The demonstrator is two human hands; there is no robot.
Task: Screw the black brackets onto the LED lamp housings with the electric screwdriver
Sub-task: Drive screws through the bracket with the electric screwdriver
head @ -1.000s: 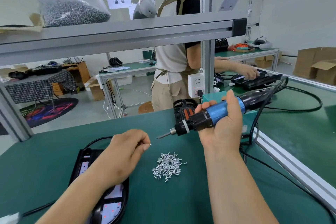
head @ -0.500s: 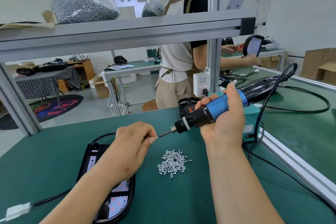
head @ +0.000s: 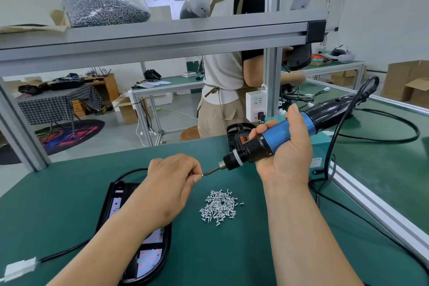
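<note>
One screw (head: 202, 174) in left grip (head: 173, 177) touches screwdriver (head: 278, 137) tip.

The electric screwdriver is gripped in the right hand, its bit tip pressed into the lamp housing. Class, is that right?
Not quite. In the head view the right hand grips the electric screwdriver, but its bit tip meets a screw pinched in the left hand, clear of the lamp housing.

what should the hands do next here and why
Probably seat the screw onto the bit. The left hand pinches it right at the tip of the electric screwdriver, which the right hand grips above the table, off to the side of the lamp housing. Driving can only follow once the screw sits on the bit.
</note>
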